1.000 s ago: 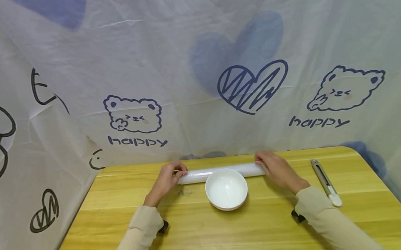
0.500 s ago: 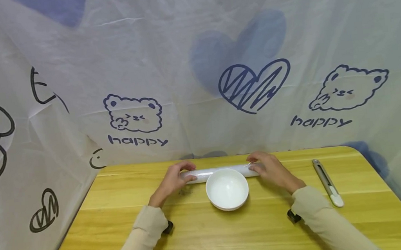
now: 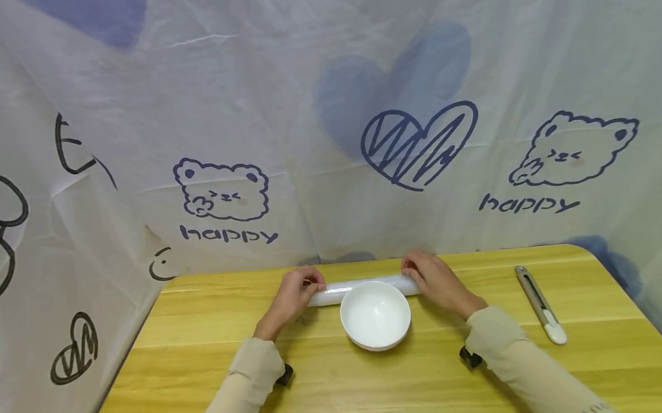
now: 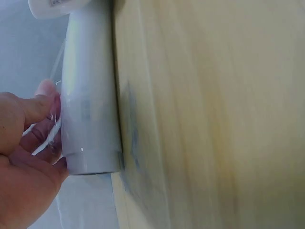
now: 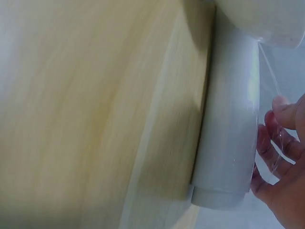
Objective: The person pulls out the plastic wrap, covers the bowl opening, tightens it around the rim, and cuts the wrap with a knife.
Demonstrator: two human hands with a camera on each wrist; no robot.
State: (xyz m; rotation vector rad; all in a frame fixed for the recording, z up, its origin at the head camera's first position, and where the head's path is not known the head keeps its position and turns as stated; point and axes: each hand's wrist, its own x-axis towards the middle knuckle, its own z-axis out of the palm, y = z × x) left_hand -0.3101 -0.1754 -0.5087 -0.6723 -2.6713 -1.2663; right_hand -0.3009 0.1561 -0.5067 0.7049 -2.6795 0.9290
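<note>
A roll of cling film (image 3: 330,295) lies across the table behind a white bowl (image 3: 375,318), which hides part of its middle. At the roll's left end, my left hand (image 3: 293,295) pinches clear film between thumb and fingertips. The left wrist view shows the thumb (image 4: 46,88) against the fingers beside the roll, with a thin film edge running off from them. My right hand (image 3: 436,282) likewise pinches film at the right end. In the right wrist view its thumb (image 5: 284,113) and fingers meet on a taut, transparent edge that runs toward the bowl.
A utility knife (image 3: 540,305) with a grey body and white end lies at the right of the wooden table (image 3: 369,395). Behind the table hangs a printed cloth (image 3: 313,123). The roll lies near the table's back edge.
Both hands have moved inward along the roll. Half a second ago their fingers were spread over it; now thumbs and fingers are closed together on the film. Bowl and knife stay put.
</note>
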